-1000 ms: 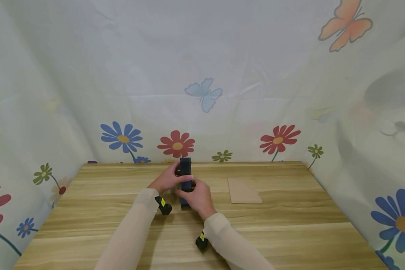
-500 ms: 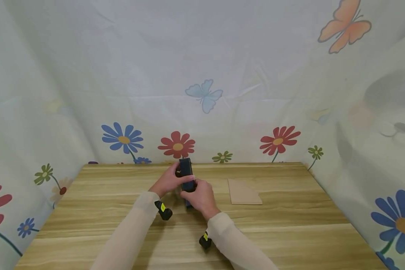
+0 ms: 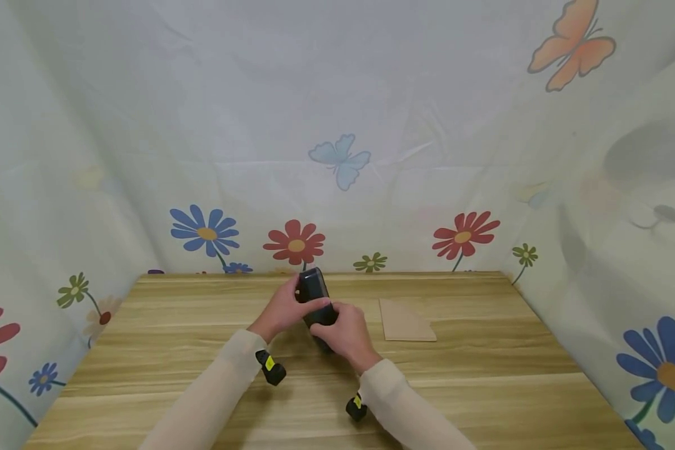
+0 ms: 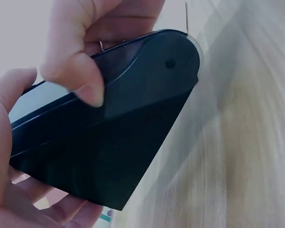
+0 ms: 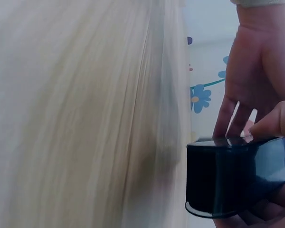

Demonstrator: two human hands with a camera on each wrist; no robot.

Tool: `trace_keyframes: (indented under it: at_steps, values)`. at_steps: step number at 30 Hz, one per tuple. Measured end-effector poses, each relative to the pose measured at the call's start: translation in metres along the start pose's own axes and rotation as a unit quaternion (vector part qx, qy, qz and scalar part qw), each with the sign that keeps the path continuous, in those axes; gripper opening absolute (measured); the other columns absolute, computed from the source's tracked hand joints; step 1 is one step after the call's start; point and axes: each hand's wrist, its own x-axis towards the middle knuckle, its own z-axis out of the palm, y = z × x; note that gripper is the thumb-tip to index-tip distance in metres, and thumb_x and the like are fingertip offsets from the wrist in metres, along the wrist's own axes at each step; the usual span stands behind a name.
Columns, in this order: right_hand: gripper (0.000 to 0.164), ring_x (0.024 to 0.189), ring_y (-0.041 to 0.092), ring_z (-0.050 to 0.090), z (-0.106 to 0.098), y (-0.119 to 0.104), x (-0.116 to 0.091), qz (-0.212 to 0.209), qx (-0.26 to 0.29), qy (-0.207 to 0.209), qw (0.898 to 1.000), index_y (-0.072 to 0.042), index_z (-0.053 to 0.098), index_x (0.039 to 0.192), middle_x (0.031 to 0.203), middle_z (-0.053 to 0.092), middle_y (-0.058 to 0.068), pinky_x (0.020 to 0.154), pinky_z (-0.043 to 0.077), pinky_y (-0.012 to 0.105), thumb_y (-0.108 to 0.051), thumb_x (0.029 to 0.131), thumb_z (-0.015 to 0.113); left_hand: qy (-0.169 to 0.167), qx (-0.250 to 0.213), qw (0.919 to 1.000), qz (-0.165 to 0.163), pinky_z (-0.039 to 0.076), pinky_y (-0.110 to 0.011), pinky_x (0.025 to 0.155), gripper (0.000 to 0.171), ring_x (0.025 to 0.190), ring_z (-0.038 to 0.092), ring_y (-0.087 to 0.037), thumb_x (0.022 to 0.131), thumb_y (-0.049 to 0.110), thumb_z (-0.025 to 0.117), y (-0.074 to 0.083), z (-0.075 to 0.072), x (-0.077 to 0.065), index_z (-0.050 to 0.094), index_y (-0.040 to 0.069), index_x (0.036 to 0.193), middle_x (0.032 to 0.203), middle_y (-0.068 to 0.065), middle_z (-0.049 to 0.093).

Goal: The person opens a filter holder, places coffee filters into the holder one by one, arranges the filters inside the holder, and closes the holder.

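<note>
A glossy black fan-shaped case [image 3: 314, 285] is held tilted over the table, between both hands. In the left wrist view, the case [image 4: 118, 142] has a rounded narrow end with a small dark hole and a wide curved end. My left hand [image 3: 284, 310] grips the wide far end, thumb across the top face and fingers behind. My right hand [image 3: 347, 334] pinches the case nearer its narrow end, its thumb pressed on the face. The right wrist view shows the narrow end [image 5: 218, 180] close beside the tabletop. The fingers cover parts of the case.
A beige fan-shaped board [image 3: 407, 321] lies flat on the wooden table [image 3: 484, 387], right of the hands. Behind and at both sides hangs a white curtain [image 3: 247, 94] printed with flowers and butterflies. Small black cameras are strapped to both wrists.
The case has turned, its near end swinging right and more of its glossy face showing. My right hand has shifted right and slightly down; both hands keep hold of it.
</note>
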Motion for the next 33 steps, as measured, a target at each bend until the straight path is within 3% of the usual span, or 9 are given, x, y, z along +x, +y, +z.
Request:
trace_keyframes:
  at_steps: [8, 13, 18, 25, 33]
  values:
    - [0.024, 0.066, 0.013, 0.060, -0.015, 0.009, -0.009, -0.031, -0.007, -0.038, 0.999, -0.005, 0.075, 0.095, 0.082, 0.072, 0.005, 0.061, 0.053, 0.026, -0.022, 0.079, 0.081, -0.025, 0.010, 0.9996, 0.010, 0.054, -0.048, 0.102, 0.083, 0.117, 0.063, -0.025, 0.079, 0.062, 0.081, 0.004, -0.003, -0.021, 0.052, 0.024, 0.147, 0.135, -0.002, 0.064]
    - [0.027, 0.068, 0.012, 0.062, -0.030, 0.008, -0.014, -0.044, -0.010, -0.060, 0.997, -0.005, 0.076, 0.094, 0.083, 0.074, 0.005, 0.062, 0.054, 0.027, -0.026, 0.079, 0.083, -0.025, 0.009, 0.9994, 0.023, 0.056, -0.044, 0.095, 0.076, 0.111, 0.065, -0.023, 0.080, 0.057, 0.083, 0.012, -0.004, -0.031, 0.056, 0.026, 0.144, 0.131, 0.000, 0.066]
    - [0.025, 0.070, 0.012, 0.063, -0.042, 0.009, -0.017, -0.052, -0.007, -0.090, 0.995, -0.007, 0.077, 0.095, 0.085, 0.075, 0.004, 0.063, 0.055, 0.027, -0.025, 0.079, 0.085, -0.032, 0.017, 0.9985, 0.040, 0.056, -0.046, 0.098, 0.073, 0.114, 0.064, -0.024, 0.080, 0.053, 0.084, 0.019, -0.003, -0.042, 0.056, 0.029, 0.144, 0.130, 0.002, 0.068]
    - [0.024, 0.069, 0.013, 0.062, -0.053, 0.016, -0.019, -0.061, -0.012, -0.120, 0.991, -0.006, 0.077, 0.093, 0.083, 0.074, 0.003, 0.064, 0.054, 0.027, -0.023, 0.078, 0.085, -0.057, 0.024, 0.9958, 0.068, 0.058, -0.044, 0.095, 0.069, 0.119, 0.065, -0.027, 0.080, 0.042, 0.087, 0.012, -0.004, -0.048, 0.058, 0.023, 0.140, 0.129, 0.001, 0.068]
    - [0.019, 0.069, 0.010, 0.060, -0.060, 0.021, -0.020, -0.094, -0.015, -0.175, 0.980, -0.012, 0.077, 0.090, 0.079, 0.072, -0.003, 0.064, 0.052, 0.026, -0.023, 0.077, 0.086, -0.068, 0.010, 0.9931, 0.095, 0.059, -0.039, 0.093, 0.053, 0.111, 0.070, -0.020, 0.081, 0.033, 0.088, 0.003, -0.008, -0.056, 0.066, 0.027, 0.129, 0.122, 0.005, 0.072]
